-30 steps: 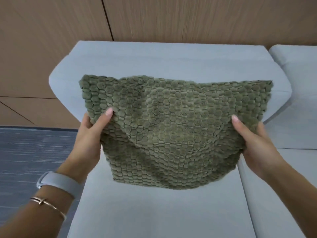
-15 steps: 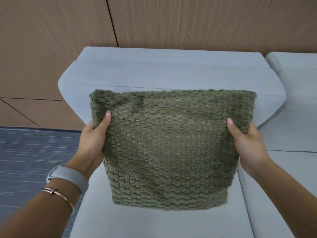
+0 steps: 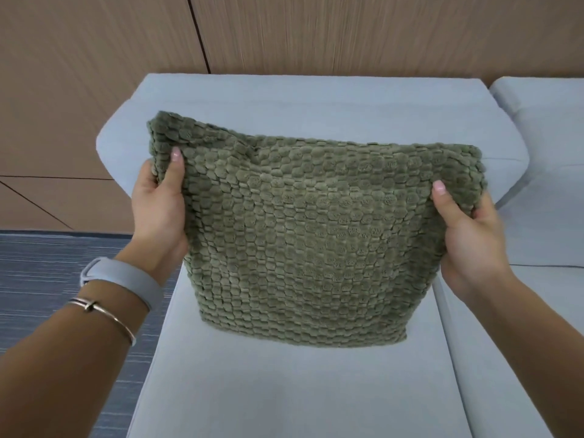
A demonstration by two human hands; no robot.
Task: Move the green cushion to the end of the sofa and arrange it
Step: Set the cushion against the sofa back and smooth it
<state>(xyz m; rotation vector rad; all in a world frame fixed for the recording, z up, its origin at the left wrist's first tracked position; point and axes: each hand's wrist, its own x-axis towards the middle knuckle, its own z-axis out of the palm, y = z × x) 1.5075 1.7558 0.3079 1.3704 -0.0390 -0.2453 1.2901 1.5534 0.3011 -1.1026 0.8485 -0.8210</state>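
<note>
The green cushion, square with a bumpy hexagon weave, hangs upright in front of me over the end seat of the light grey sofa. My left hand pinches its upper left edge, thumb on the front. My right hand grips its upper right edge the same way. The cushion's lower edge hangs just above or at the seat surface; I cannot tell whether it touches. Behind it rises the sofa's backrest.
A second sofa section adjoins on the right, with a seam between the seats. Wood-panelled wall stands behind the sofa. Grey striped carpet lies to the left of the sofa's end.
The cushion has gone from sagging and tilted to hanging straight. My hands have shifted up towards its top corners, and the view has closed in on the sofa's end seat.
</note>
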